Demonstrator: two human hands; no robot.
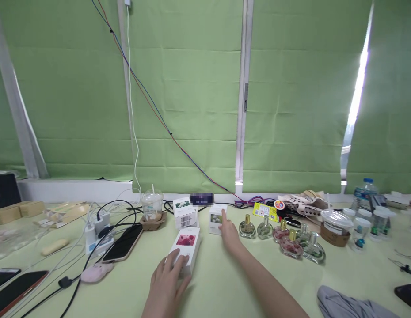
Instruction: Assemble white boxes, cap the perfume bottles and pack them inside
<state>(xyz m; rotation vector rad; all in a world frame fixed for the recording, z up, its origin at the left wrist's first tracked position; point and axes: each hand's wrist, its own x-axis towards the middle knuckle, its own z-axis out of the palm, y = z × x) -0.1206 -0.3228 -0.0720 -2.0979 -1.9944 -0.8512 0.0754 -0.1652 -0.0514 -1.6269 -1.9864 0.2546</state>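
My left hand [170, 280] grips the near end of a white box [189, 244] that lies on the table, with a red flower picture on its upper face. The fingers rest over the top and the thumb is at its right side. My right hand [230, 232] is closed at the right edge of another white box [214, 227] with a white flower picture, its index finger along the top corner. That hand's thumb is hidden. Between and behind them stands a third white box [185, 213] with a barcode. Perfume bottles [291, 245] with gold and silver tops stand right of my right hand.
A plastic cup [152, 204] in a cardboard holder stands back left, near cables and a phone [123, 243]. On the right are a lidded food tub [336, 226], several small jars [361, 232] and grey cloth [351, 302]. Green blinds [188, 97] hang behind the table.
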